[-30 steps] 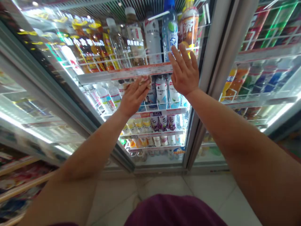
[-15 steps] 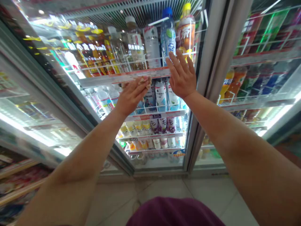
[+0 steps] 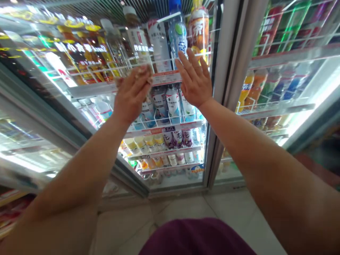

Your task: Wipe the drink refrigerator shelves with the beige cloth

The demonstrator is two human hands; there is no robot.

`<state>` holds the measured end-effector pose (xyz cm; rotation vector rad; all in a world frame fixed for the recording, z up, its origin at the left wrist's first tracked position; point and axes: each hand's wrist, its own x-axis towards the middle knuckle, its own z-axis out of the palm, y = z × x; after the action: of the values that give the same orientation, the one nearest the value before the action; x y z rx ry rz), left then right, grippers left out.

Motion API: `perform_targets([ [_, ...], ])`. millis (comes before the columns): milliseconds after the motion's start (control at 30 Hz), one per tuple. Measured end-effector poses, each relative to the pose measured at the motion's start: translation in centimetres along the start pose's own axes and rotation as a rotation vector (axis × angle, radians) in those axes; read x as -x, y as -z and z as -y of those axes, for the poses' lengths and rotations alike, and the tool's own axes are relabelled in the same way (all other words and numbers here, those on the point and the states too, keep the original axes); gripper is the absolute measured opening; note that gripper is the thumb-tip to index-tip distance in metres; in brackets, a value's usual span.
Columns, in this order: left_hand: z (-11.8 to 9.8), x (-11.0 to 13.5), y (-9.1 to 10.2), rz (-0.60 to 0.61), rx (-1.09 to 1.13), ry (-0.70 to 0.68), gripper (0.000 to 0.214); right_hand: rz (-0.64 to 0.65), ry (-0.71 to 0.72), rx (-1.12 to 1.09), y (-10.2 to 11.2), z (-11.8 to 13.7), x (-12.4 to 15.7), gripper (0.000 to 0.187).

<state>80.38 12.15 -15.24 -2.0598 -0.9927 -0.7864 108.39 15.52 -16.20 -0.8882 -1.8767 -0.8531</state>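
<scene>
A crumpled, light-coloured patterned cloth (image 3: 148,75) is bunched under the fingers of my left hand (image 3: 130,94), against the glass door (image 3: 170,182) of a drinks cooler. The hand and cloth are a little blurred, and most of the cloth is hidden beneath the palm. To the right, my right hand (image 3: 196,79) lies flat on the same glass with fingers spread, holding nothing. Behind its fingertips, inside the cooler, stand a blue-capped bottle (image 3: 178,32) and an amber tea bottle (image 3: 199,30).
Several shelves of bottles and cups show through the glass, including purple-labelled bottles (image 3: 177,139). A grey metal door frame (image 3: 230,60) runs along the right, with another cooler section beyond. Pale floor tiles (image 3: 124,225) lie below, and cooler doors stand at the left.
My left hand and the cloth have moved slightly up the glass. My right hand keeps its place on the door. The whole view has shifted, so the cooler appears further left.
</scene>
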Motion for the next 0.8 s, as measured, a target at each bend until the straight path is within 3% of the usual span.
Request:
perform_targets([
  [133, -0.3, -0.7, 0.6, -0.083, -0.077, 0.006, 0.05, 0.012, -0.009, 0.023, 0.4, 0.2, 0.0, 0.064],
  [233, -1.6, 0.2, -0.1, 0.042, -0.054, -0.149, 0.045, 0.022, -0.015, 0.035, 0.8, 0.3, 0.0, 0.064],
  [300, -1.3, 0.4, -0.3, 0.086, -0.035, -0.241, 0.041, 0.027, -0.018, 0.04, 0.9, 0.4, 0.0, 0.065],
  [467, 2.3, -0.7, 0.2, -0.197, -0.104, -0.169, 0.046, -0.006, -0.023, 0.055, 0.6, 0.2, -0.2, 0.066],
  [533, 2.3, -0.4, -0.2, -0.228, -0.106, -0.157, 0.052, -0.028, -0.027, 0.046, 0.4, 0.1, -0.2, 0.067],
  [700, -0.6, 2.1, -1.6, -0.063, -0.068, -0.281, 0.056, -0.057, -0.018, 0.035, -0.1, -0.1, -0.3, 0.069],
  [800, 0.6, 1.6, -0.7, 0.0, -0.056, -0.283, 0.049, -0.077, 0.002, 0.047, -0.5, -0.2, -0.2, 0.07],
])
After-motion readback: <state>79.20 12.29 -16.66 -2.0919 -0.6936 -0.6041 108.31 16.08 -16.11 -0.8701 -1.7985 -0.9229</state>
